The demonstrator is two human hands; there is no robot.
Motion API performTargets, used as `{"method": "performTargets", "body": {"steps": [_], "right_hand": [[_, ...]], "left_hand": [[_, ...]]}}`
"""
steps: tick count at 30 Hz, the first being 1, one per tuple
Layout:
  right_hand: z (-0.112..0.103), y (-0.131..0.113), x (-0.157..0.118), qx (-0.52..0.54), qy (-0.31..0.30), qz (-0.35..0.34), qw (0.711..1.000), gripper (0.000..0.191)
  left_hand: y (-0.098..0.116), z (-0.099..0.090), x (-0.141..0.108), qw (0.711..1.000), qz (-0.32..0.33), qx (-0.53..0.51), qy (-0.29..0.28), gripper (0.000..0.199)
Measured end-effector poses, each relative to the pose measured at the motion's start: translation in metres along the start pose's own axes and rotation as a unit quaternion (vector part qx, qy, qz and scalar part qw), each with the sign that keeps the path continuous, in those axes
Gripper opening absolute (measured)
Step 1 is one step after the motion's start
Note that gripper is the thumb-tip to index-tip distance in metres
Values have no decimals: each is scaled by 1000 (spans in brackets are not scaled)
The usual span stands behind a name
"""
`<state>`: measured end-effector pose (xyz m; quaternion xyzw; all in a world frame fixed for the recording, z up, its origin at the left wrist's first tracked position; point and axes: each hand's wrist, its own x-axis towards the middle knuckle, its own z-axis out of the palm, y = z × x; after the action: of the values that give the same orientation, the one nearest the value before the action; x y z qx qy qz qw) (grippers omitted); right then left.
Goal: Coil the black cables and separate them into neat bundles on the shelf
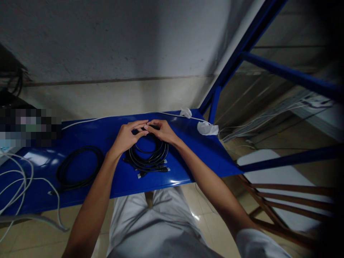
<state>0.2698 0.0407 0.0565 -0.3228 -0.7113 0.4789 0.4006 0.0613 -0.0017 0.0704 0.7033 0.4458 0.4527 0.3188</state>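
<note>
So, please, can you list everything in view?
Tabletop: one, blue, centre
Cable bundle: one, black, at hands
Cable coil: one, black, table left
Loose cables: several, white, both sides
Long cable: one, white, table back
Crumpled pieces: two, white, back right
Frame: one, blue, right
Chair: one, brown-white, right
Wall: one, grey, behind
Floor: one, beige, below
Pixelated patch: one, dark, left; contents hidden
Trousers: one, grey, bottom
Left hand, right hand: two, bare, on bundle

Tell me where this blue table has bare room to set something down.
The glossy blue table is bare between the right hand and crumpled white scraps, and between the left black cable coil and thin white back cable. Crowded: the left end, with loose white cables; the middle, with the thicker black cable coil and left hand.
</note>
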Motion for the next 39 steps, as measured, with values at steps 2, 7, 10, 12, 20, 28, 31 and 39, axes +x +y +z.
{"method": "performTargets", "body": {"steps": [2, 7, 10, 12, 20, 28, 31, 39], "right_hand": [[-1, 2, 1, -6, -2, -3, 1000, 49], [-2, 11, 4, -3, -13, -31, 999, 40], [-2, 15, 5, -6, -9, -42, 999, 36], [-2, 16, 5, -7, -12, -40, 999, 34], [-3, 9, 2, -5, -11, -35, 999, 32], [-2, 12, 3, -6, -6, -27, 1000, 32], [-2, 14, 4, -2, -5, -27, 1000, 32], [-3, 18, 5, -5, -8, -24, 1000, 33]], "left_hand": [[0, 1, -1, 1000, 11, 19, 5, 49], [-1, 2, -2, 998, 28, 54, 11, 52], [-2, 1, -3, 996, 30, 86, 13, 50], [-2, 1, -4, 993, 44, 107, 20, 46], [-3, -1, -3, 988, 58, 134, 41, 40], [2, -6, 0, 969, 82, 215, 92, 29], [4, -6, 0, 965, 97, 211, 123, 22], [-2, -4, 2, 997, 27, 23, 74, 27]]}}
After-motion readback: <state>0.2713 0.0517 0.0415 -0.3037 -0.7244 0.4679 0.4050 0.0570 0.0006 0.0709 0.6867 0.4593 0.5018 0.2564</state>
